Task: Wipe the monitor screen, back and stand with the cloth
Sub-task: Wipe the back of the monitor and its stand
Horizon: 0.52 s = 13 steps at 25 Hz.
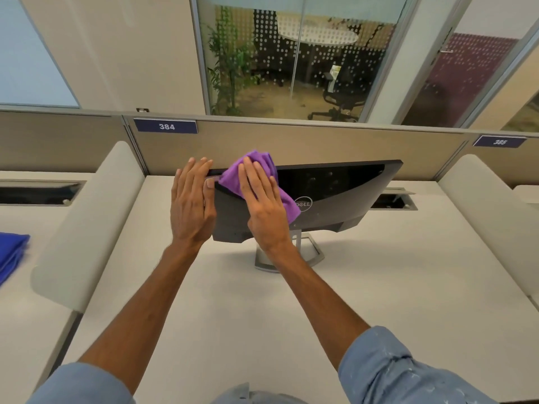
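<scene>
Since the monitor (335,199) stands near the desk's (379,287) far edge with its back toward the person, the purple cloth (230,180) lies on that back's upper left, pressed flat under the right hand (264,211), fingers straight and slightly apart. The left hand (191,205) clasps the monitor's left edge, thumb on the back and fingers together beyond it, probably steadying the panel on its stand (296,239) against the wiping.
</scene>
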Motion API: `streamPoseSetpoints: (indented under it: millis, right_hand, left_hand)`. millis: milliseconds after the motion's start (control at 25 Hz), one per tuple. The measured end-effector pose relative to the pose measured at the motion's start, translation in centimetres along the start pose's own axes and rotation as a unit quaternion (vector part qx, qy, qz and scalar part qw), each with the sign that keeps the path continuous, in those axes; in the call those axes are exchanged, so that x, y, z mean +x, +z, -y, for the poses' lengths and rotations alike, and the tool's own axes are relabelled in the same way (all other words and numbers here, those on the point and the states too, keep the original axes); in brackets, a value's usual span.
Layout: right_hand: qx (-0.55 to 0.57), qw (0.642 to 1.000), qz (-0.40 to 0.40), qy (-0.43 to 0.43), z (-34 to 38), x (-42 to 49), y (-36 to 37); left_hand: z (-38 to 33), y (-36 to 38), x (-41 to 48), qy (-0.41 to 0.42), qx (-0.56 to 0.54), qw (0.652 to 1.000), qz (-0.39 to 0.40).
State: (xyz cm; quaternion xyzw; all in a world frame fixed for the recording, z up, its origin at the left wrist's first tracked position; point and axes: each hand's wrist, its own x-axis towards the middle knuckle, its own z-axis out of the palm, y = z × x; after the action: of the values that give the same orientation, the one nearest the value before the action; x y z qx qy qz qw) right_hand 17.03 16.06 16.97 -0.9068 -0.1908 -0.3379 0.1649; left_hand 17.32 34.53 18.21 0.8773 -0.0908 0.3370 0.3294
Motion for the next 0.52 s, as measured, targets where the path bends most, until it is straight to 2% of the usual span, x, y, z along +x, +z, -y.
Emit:
streamPoseSetpoints:
  millis: [80,160,280,360,440,520]
  right_hand:
    - [-0.028,0.997,-0.017,0.072,-2.8,-2.4,0.0]
    - [-0.052,0.991,0.000,0.122,-4.4,-5.1,0.6]
    - [-0.063,0.977,0.035,0.200,-3.9,-8.4,1.7]
    - [-0.029,0.975,0.037,0.218,-2.4,-8.3,1.9]
    - [0.012,0.989,0.055,0.137,-0.6,-6.5,1.9]
    - [0.006,0.997,0.077,-0.005,0.6,-4.7,2.1]
  left_hand:
    - [-0.3,0.1,0.0,-0.005,-0.001,1.000,-0.005]
    - [-0.3,0.1,-0.2,-0.013,0.002,1.000,-0.005]
    - [-0.5,-0.2,0.1,-0.017,0.005,1.000,0.009]
    - [-0.9,-0.2,0.5,0.009,0.028,0.999,0.026]
    - [-1.3,0.1,0.9,0.036,0.040,0.997,0.047]
    - [-1.7,0.7,1.1,0.028,0.021,0.998,0.052]
